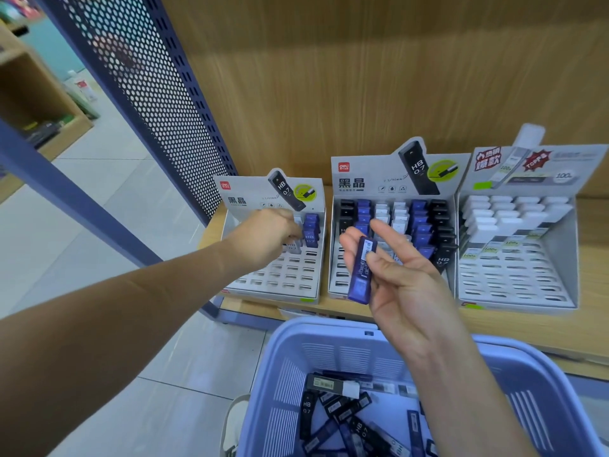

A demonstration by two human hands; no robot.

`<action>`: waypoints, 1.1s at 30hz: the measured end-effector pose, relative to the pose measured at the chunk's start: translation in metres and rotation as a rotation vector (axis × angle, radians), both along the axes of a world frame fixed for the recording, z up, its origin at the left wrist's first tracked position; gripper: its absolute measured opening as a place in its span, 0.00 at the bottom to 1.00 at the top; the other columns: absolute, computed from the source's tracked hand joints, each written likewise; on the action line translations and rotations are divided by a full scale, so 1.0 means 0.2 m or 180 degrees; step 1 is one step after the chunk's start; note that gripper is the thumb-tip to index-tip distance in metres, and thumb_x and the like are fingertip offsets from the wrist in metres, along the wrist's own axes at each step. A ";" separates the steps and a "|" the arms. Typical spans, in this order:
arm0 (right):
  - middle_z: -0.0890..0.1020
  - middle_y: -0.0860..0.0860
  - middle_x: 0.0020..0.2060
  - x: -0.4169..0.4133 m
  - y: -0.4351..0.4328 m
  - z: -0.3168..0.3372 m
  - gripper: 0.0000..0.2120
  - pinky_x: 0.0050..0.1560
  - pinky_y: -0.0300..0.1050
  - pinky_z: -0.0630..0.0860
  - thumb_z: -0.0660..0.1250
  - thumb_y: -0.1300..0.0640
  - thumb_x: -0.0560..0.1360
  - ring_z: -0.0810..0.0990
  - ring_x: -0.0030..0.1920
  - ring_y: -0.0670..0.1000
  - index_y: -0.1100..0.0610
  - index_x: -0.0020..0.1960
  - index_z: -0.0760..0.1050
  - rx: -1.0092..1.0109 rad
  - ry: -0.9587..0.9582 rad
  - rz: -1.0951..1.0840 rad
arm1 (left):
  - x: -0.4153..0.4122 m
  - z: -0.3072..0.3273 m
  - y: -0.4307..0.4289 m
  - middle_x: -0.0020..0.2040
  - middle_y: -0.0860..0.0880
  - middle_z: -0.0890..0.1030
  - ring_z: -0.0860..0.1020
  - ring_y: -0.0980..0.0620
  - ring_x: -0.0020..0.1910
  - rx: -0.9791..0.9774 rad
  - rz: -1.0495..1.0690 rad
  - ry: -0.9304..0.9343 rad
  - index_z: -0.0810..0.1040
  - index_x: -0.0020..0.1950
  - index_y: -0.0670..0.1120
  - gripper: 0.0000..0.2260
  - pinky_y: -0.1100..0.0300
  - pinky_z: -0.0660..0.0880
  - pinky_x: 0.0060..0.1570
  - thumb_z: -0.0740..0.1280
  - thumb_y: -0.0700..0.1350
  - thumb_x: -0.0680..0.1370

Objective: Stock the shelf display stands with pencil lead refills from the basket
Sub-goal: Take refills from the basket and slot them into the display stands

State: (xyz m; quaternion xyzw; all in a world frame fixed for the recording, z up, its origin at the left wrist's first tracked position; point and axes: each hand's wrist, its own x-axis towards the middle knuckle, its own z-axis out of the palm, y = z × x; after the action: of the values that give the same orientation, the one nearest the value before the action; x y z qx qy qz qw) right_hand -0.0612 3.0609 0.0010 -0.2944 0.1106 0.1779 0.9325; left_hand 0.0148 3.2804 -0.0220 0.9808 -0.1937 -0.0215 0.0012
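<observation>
Head view, mid-stocking: my left hand [267,235] reaches into the left grey cardboard display stand [280,279], grip hidden, perhaps seating a refill; my right hand [397,272], above the lilac plastic basket [329,328], pinches a blue plastic lead refill case [362,270], which next needs an empty slot.

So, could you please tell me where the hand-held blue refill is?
In the head view, the blue refill is held in the right hand, in front of the middle display stand and above the basket.

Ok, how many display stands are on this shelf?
3. The left stand is under the left hand, the middle stand is behind the right hand, which holds a blue refill, and the right stand is at the far right. None looks hidden.
</observation>
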 end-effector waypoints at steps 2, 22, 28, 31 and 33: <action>0.84 0.61 0.52 0.00 0.01 0.00 0.21 0.53 0.46 0.81 0.56 0.77 0.76 0.84 0.54 0.57 0.61 0.64 0.73 -0.0062 -0.0001 -0.0067 | 0.01 -0.02 0.00 0.46 0.45 0.80 0.77 0.45 0.47 -0.0188 0.0164 -0.0100 0.81 0.51 0.42 0.10 0.53 0.73 0.46 0.64 0.33 0.74; 0.80 0.57 0.44 0.01 0.02 0.02 0.08 0.46 0.39 0.82 0.65 0.71 0.76 0.85 0.40 0.47 0.62 0.52 0.77 -0.0465 0.0103 -0.0710 | -0.18 0.46 -0.34 0.38 0.50 0.83 0.79 0.52 0.35 -0.2693 0.0604 0.1745 0.82 0.46 0.45 0.07 0.61 0.79 0.41 0.74 0.41 0.69; 0.86 0.54 0.38 -0.01 0.04 -0.02 0.04 0.37 0.38 0.81 0.68 0.63 0.76 0.85 0.35 0.51 0.60 0.49 0.81 -0.1286 -0.0074 -0.0283 | -0.16 0.44 -0.29 0.36 0.39 0.83 0.81 0.51 0.31 -0.2857 0.0928 0.1536 0.81 0.46 0.38 0.06 0.60 0.81 0.34 0.69 0.41 0.74; 0.87 0.53 0.39 -0.01 0.03 -0.04 0.05 0.34 0.39 0.79 0.67 0.63 0.78 0.85 0.36 0.51 0.58 0.50 0.82 -0.1795 -0.0301 -0.0022 | -0.14 0.42 -0.26 0.36 0.40 0.82 0.81 0.52 0.32 -0.2748 0.0976 0.1512 0.80 0.49 0.37 0.05 0.57 0.81 0.38 0.67 0.37 0.76; 0.86 0.54 0.39 0.00 0.01 -0.06 0.05 0.34 0.39 0.78 0.67 0.64 0.78 0.84 0.36 0.50 0.57 0.49 0.82 -0.2064 -0.0376 -0.0020 | -0.12 0.42 -0.22 0.35 0.41 0.82 0.81 0.52 0.32 -0.2808 0.1099 0.1348 0.80 0.50 0.36 0.05 0.55 0.81 0.40 0.67 0.36 0.76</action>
State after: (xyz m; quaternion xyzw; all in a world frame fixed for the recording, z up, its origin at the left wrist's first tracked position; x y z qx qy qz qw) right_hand -0.0617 3.0630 -0.0115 -0.5854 0.1081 0.1132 0.7955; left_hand -0.0093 3.2357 0.0616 0.8788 -0.0151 -0.1354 0.4572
